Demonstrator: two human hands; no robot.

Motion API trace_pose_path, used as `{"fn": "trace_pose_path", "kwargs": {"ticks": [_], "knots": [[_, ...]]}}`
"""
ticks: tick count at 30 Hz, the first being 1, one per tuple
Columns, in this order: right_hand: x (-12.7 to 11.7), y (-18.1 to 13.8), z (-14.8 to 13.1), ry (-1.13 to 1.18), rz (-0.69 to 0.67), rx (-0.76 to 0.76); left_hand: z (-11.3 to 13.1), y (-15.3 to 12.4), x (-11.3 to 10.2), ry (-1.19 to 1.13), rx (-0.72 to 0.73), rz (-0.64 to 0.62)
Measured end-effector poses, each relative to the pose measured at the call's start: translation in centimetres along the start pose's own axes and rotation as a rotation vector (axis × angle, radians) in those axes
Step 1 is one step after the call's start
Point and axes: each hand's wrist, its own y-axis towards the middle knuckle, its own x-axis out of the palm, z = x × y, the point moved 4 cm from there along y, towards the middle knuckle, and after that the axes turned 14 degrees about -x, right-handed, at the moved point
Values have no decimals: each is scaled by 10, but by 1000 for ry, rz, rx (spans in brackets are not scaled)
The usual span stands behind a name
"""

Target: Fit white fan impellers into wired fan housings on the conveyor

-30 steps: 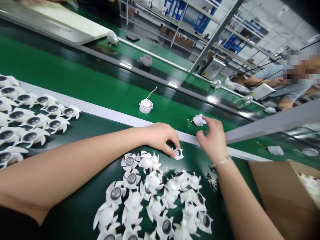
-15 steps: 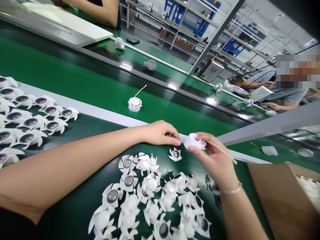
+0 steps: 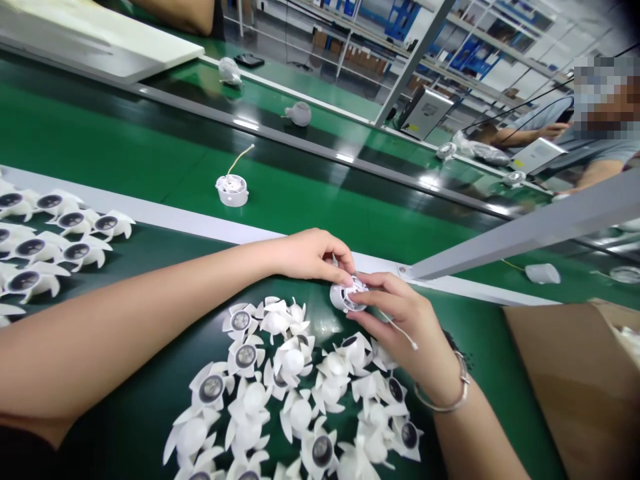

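Observation:
My right hand point(image 3: 405, 320) is closed on a small white round motor housing point(image 3: 344, 298), and the housing's thin wire point(image 3: 400, 328) trails over my palm. My left hand point(image 3: 315, 257) pinches at the top of the same housing, where a small white fan blade point(image 3: 354, 285) sits under its fingertips. Both hands hover just above a loose pile of white fan blades point(image 3: 300, 393) on the dark green mat point(image 3: 150, 407).
Rows of fan blades point(image 3: 60, 237) lie at the left. Another housing with a yellow wire point(image 3: 233, 190) stands on the green belt point(image 3: 325, 213). A cardboard box point(image 3: 575, 387) sits at the right, under a slanted metal bar point(image 3: 525, 233). A co-worker's arm point(image 3: 530, 137) rests far right.
My right hand took the housing off the belt and brought it above the pile. The lone blade has left the mat, and my left hand now pinches at the housing. The belt housing drifted left.

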Motion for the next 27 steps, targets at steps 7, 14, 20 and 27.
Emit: {"fn": "trace_pose_path", "kwargs": {"ticks": [7, 14, 20, 27], "knots": [[0, 2, 3, 84, 19, 18, 2, 2, 1, 33, -63, -47], [2, -2, 11, 66, -23, -81, 11, -10, 0, 105, -117, 94], [-37, -20, 28, -361, 86, 128, 62, -35, 21, 382, 4, 37], [-78, -56, 27, -262, -67, 456, 68, -43, 53, 638, -29, -120]]}}
